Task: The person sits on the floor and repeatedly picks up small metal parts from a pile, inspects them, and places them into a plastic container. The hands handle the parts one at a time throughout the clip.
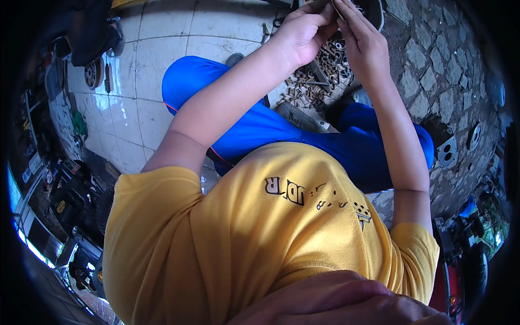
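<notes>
Near the upper edge my left hand (304,33) and my right hand (365,46) meet, fingertips together. The left fingers are curled and closed, and those of the right are pressed together toward them. A thin edge of something small shows between the fingertips, too little of it to name. Below and between the hands lies a loose pile of bolts and nuts (309,89) with several metal parts mixed in. Behind my right hand is part of a container with a pale rim (382,21); its inside is mostly hidden.
Pale floor tiles (135,65) spread to the left, with a round metal part (93,75) on them. Stone paving (433,70) lies to the right, holding a flat metal part with holes (447,151). My blue-clad legs (325,146) are bent around the pile. Dark machinery (65,200) stands at far left.
</notes>
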A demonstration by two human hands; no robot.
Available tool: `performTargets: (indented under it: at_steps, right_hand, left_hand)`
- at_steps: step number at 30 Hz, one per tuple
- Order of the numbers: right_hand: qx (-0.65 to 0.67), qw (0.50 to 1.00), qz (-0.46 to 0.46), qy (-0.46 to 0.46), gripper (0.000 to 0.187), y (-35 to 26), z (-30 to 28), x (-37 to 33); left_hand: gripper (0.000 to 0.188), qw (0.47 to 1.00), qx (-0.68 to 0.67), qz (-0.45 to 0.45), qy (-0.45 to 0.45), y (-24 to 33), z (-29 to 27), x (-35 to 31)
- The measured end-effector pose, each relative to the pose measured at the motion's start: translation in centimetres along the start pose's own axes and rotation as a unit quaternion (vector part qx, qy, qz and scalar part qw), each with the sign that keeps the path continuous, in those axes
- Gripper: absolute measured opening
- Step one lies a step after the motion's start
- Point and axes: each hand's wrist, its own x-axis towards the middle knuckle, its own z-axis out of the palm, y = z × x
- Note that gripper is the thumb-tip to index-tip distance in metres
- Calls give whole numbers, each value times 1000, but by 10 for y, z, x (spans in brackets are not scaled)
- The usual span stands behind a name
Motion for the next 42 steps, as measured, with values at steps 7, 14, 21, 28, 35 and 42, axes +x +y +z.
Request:
performTargets:
  at_steps: [7, 14, 21, 28, 35, 42]
  right_hand:
    - [-10, 1000, -15, -18, 33, -17, -4, 1]
    - [-1, 999, -32, -3, 34, 1, 6, -4]
    - [37, 999, -20, 5, 33, 11, 4, -4]
    - [5, 1000, -3, -6, 33, 2, -1, 1]
    - [21, 999, 47, -12, 37, 8, 0, -2]
    - [138, 978, 157, 2, 33, 39, 8, -11]
  left_hand:
    - [26, 998, 11, 11, -59, 4, -5, -5]
    - [31, 999, 16, -5, -40, 1, -10, 5]
    - [32, 999, 15, -4, -35, 0, -14, 10]
    - [25, 999, 11, -10, -49, 3, -11, 10]
    - [19, 998, 24, -11, -56, 3, -20, 13]
    - [22, 996, 61, 3, 66, 5, -9, 2]
